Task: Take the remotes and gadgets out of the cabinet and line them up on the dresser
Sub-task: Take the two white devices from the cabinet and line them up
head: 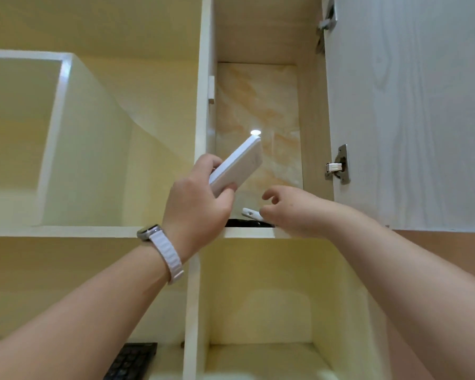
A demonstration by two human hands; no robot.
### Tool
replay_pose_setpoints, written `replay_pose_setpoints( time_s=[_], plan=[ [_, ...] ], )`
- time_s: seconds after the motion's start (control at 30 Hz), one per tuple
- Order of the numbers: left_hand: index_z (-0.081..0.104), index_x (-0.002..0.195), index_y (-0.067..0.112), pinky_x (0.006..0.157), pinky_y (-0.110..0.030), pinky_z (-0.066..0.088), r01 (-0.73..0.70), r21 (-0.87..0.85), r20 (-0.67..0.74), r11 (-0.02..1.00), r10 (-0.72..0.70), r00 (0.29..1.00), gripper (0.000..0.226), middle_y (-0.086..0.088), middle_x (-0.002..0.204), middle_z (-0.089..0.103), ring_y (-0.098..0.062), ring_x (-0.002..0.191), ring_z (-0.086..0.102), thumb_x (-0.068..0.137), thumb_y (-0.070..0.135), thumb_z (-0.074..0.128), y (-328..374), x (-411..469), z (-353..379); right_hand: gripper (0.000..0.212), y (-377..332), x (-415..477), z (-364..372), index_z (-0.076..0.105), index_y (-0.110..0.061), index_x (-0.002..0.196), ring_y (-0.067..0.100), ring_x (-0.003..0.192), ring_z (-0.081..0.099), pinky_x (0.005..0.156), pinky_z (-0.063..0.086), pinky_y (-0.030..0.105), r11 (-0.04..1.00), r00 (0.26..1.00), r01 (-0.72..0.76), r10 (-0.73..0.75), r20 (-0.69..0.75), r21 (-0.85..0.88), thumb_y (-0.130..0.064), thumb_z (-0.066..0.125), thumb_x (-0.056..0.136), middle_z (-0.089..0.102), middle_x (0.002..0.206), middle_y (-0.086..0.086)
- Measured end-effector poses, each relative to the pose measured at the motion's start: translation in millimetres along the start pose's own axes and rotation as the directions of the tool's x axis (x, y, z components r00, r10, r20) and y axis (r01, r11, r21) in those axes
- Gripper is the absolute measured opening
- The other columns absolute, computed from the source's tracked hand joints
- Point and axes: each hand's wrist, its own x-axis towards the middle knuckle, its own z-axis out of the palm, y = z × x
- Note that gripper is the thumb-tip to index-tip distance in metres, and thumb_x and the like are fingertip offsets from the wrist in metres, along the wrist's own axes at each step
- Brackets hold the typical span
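Observation:
I look up into a wall cabinet with its door swung open. My left hand holds a flat white remote by its lower end, tilted up to the right in front of the compartment. My right hand reaches onto the shelf, fingers curled at a small white gadget that lies on a black item. Whether the fingers grip the gadget I cannot tell; most of both objects is hidden by the shelf edge and my hand.
The open white door with metal hinges hangs at the right. Open cream shelves lie to the left and below. A black keyboard shows at the bottom left. A white watch is on my left wrist.

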Motion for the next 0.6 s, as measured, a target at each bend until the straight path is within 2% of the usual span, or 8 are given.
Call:
replay_pose_setpoints(
  time_s=[0.1, 0.13, 0.2, 0.27, 0.37, 0.53, 0.6],
  plan=[
    [0.064, 0.108, 0.021, 0.058, -0.018, 0.045, -0.050, -0.070, -0.105, 0.996, 0.042, 0.994, 0.027, 0.017, 0.076, 0.061, -0.011, 0.069, 0.056, 0.083, 0.016, 0.071, -7, -4, 4, 0.070, -4, 19, -2, 0.039, -0.025, 0.145, 0.025, 0.122, 0.053, 0.104, 0.043, 0.041, 0.978, 0.988, -0.018, 0.050, 0.147, -0.210, -0.050, 0.048, 0.081, 0.047, 0.145, 0.002],
    [0.065, 0.108, 0.020, 0.056, -0.016, 0.045, -0.078, -0.075, -0.141, 0.994, 0.067, 0.988, 0.027, 0.019, 0.072, 0.059, -0.010, 0.067, 0.055, 0.082, 0.015, 0.071, -9, -5, 6, 0.070, -2, 24, 0, 0.039, -0.023, 0.146, 0.026, 0.126, 0.050, 0.106, 0.040, 0.041, 0.961, 0.979, -0.015, 0.070, 0.190, -0.276, -0.048, 0.047, 0.081, 0.047, 0.146, 0.003],
    [0.067, 0.107, 0.015, 0.052, -0.016, 0.043, -0.121, -0.064, -0.210, 0.991, 0.105, 0.972, 0.026, 0.019, 0.069, 0.056, -0.011, 0.064, 0.053, 0.081, 0.016, 0.071, -16, -6, 10, 0.056, 3, 33, 3, 0.044, -0.019, 0.142, 0.027, 0.123, 0.051, 0.104, 0.041, 0.041, 0.940, 0.965, -0.005, 0.094, 0.246, -0.342, -0.035, 0.046, 0.089, 0.052, 0.141, 0.006],
    [0.067, 0.104, 0.010, 0.052, -0.012, 0.042, -0.167, -0.062, -0.269, 0.984, 0.145, 0.952, 0.026, 0.012, 0.070, 0.058, -0.011, 0.062, 0.051, 0.079, 0.016, 0.072, -18, -8, 13, 0.045, 9, 40, 8, 0.051, -0.015, 0.134, 0.028, 0.117, 0.055, 0.101, 0.044, 0.040, 0.942, 0.962, 0.000, 0.091, 0.257, -0.334, -0.028, 0.045, 0.091, 0.058, 0.132, 0.009],
    [0.067, 0.100, 0.006, 0.055, -0.001, 0.038, -0.223, -0.050, -0.307, 0.973, 0.198, 0.931, 0.025, 0.010, 0.072, 0.057, -0.007, 0.063, 0.049, 0.077, 0.013, 0.073, -19, -8, 14, 0.042, 12, 45, 11, 0.052, -0.018, 0.130, 0.026, 0.109, 0.058, 0.097, 0.047, 0.039, 0.952, 0.967, 0.004, 0.074, 0.244, -0.305, -0.028, 0.047, 0.090, 0.061, 0.125, 0.006],
    [0.066, 0.102, 0.006, 0.054, -0.003, 0.039, -0.196, -0.039, -0.300, 0.980, 0.175, 0.938, 0.027, 0.010, 0.075, 0.057, -0.008, 0.065, 0.048, 0.078, 0.015, 0.073, -21, -10, 15, 0.030, 14, 46, 14, 0.058, -0.024, 0.118, 0.022, 0.098, 0.059, 0.086, 0.050, 0.035, 0.969, 0.987, 0.021, 0.019, 0.159, -0.245, -0.031, 0.052, 0.089, 0.063, 0.112, 0.002],
    [0.066, 0.103, 0.005, 0.054, -0.006, 0.040, -0.176, -0.034, -0.286, 0.984, 0.160, 0.945, 0.028, 0.010, 0.076, 0.057, -0.008, 0.066, 0.048, 0.079, 0.017, 0.072, -19, -9, 14, 0.024, 13, 43, 12, 0.059, -0.024, 0.111, 0.022, 0.096, 0.059, 0.086, 0.050, 0.037, 0.976, 0.990, 0.032, -0.001, 0.142, -0.217, -0.031, 0.052, 0.089, 0.064, 0.108, 0.001]
  ],
)
